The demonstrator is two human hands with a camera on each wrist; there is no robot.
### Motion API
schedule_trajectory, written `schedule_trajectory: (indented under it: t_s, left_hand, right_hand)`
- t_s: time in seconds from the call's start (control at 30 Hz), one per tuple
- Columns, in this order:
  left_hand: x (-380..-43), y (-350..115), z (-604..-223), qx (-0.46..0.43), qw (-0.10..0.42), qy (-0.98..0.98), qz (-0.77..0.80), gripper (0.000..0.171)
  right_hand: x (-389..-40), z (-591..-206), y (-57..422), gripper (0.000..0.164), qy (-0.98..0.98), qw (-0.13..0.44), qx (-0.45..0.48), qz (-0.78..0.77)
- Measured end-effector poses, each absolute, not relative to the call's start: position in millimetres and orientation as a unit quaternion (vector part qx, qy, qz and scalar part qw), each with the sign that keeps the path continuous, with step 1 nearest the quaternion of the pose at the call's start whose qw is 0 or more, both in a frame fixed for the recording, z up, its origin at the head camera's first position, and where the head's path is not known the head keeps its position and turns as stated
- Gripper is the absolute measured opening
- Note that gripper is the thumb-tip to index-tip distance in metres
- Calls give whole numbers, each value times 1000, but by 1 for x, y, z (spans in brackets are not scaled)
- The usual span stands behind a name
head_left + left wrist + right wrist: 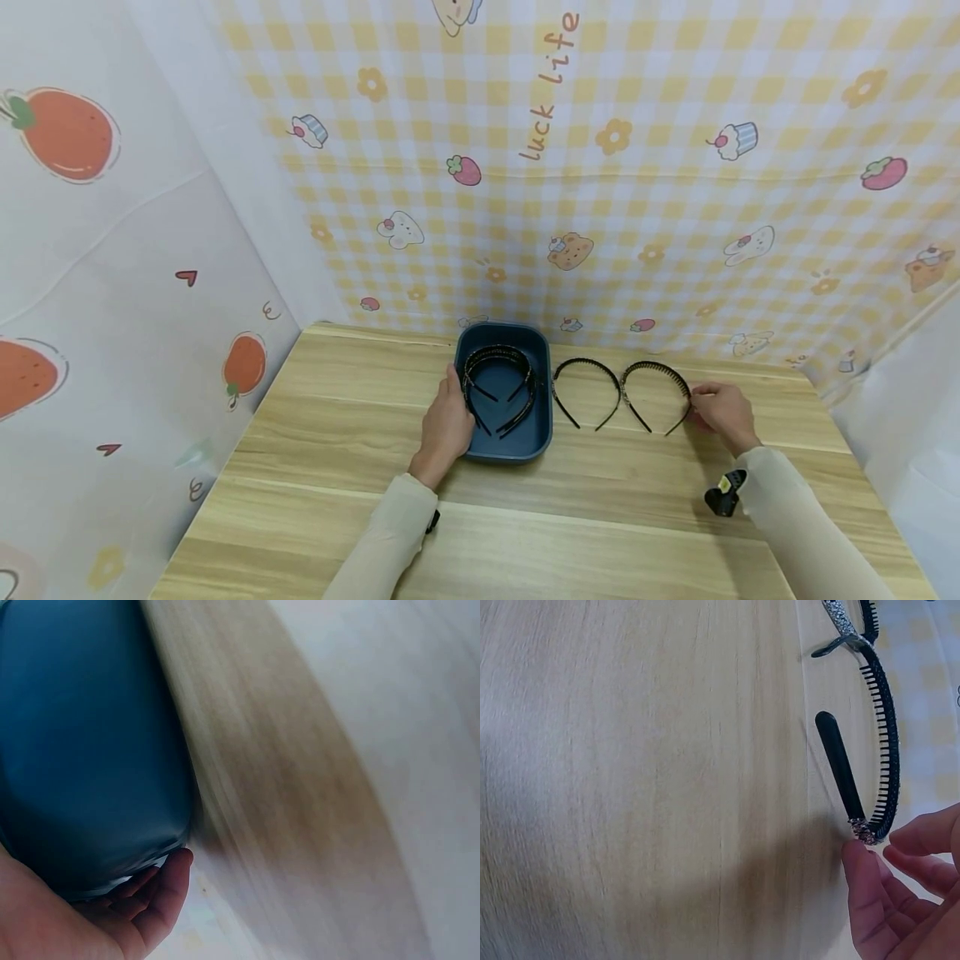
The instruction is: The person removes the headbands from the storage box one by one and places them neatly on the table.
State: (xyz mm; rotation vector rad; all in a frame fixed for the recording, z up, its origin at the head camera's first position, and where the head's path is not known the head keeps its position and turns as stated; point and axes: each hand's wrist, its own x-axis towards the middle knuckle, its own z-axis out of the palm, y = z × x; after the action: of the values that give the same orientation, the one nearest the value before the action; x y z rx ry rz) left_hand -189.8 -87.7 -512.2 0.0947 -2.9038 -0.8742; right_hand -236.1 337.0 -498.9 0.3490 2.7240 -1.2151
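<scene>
My left hand [446, 421] holds the left side of a dark blue rectangular tub [504, 454], its fingers along the outer wall. In the left wrist view, curled fingers [169, 889] show at the tub's lower end. Inside the tub lie black headbands [498, 348] with glittery trim. Right of it, a black headband [587, 361] lies on the table. Beside that one is a toothed black headband [657, 365], whose right side my right hand [723, 410] pinches. The right wrist view shows the fingers [859, 862] at a sparkly part of this toothed headband [889, 742].
The wooden table [585, 533] backs onto a yellow checked cloth [525, 208] with printed cartoons. On the left hangs a white cloth [150, 225] with fruit prints. A black device [723, 493] is worn on the right wrist.
</scene>
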Motion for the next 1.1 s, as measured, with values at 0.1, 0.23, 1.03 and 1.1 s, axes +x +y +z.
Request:
schedule_trajectory:
  t_s: [0.1,0.23,1.03,1.1]
  left_hand:
    - [-190,-88,-512,29,53,-955,-289,72]
    - [-189,-88,-512,29,51,-955,-291,73]
    - [-190,-87,-513,35,58,-955,-288,72]
    - [-190,-87,-512,34,59,-955,-289,72]
  right_hand:
    - [-235,-496,334,39,926,50,105,-359]
    - [-237,-491,325,38,950,21,84,-300]
    - [-252,-465,236,37,917,58,4,-395]
    - [-253,-462,225,35,917,60,-3,-393]
